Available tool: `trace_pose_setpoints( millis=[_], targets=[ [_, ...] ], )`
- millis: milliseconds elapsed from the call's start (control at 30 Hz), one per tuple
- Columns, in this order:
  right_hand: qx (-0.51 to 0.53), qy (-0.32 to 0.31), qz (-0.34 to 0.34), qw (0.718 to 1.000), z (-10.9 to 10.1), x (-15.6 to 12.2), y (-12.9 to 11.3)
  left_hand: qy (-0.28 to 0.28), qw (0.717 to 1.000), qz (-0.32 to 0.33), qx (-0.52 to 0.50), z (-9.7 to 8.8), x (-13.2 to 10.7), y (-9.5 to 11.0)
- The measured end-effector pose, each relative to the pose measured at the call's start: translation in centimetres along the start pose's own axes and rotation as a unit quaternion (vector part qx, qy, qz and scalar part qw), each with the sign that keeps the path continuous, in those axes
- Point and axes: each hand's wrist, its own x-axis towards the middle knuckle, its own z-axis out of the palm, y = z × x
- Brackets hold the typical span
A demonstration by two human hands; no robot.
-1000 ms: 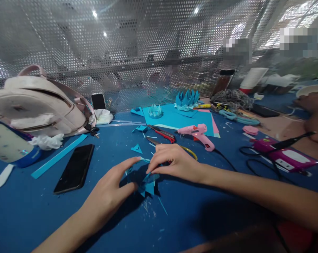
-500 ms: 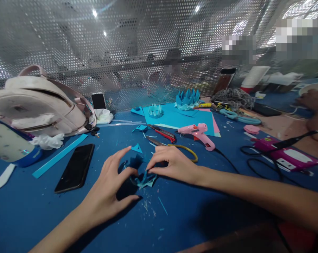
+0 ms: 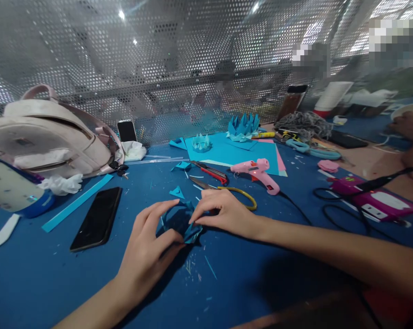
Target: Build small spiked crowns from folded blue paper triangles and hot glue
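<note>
Between my hands is a ring of folded blue paper [image 3: 192,234], low over the blue table and partly hidden by my fingers. My left hand [image 3: 155,237] pinches its near side between thumb and fingers. On its right side, my right hand [image 3: 223,212] grips the paper with thumb and forefinger. A small folded blue paper piece [image 3: 177,192] lies just beyond. Scissors with a yellow handle [image 3: 242,196] rest behind my right hand. Farther back are a red utility knife [image 3: 213,173] and a pink glue gun [image 3: 256,173].
A black phone [image 3: 97,219] and a blue paper strip [image 3: 76,202] lie to the left, near a pale backpack [image 3: 52,137]. Finished-looking folded paper rings [image 3: 242,128] stand on blue sheets at the back. A purple power strip [image 3: 374,198] with black cables sits at right.
My left thumb and fingers have closed on the near side of the paper ring, where they were spread apart before. The ring has tilted slightly. My right hand stays on it.
</note>
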Motion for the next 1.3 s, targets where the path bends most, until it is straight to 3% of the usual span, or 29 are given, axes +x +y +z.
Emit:
trace_pose_setpoints(
  millis=[333,767,1067,1300],
  targets=[
    [-0.025,-0.013,-0.081,0.996,0.2,-0.4,-0.1,0.052,0.995,0.069,0.058,0.0,-0.5,0.7],
    [-0.041,-0.008,-0.128,0.991,0.3,-0.4,0.3,0.032,0.998,0.048,0.033,0.1,-0.7,0.4],
    [-0.035,-0.007,-0.018,0.999,0.8,-0.2,0.5,-0.030,0.996,-0.063,-0.052,-0.3,0.1,-0.2],
    [-0.010,0.000,0.050,0.999,0.7,0.0,-0.1,-0.032,0.987,-0.116,-0.105,0.0,0.3,-0.5]
  ],
)
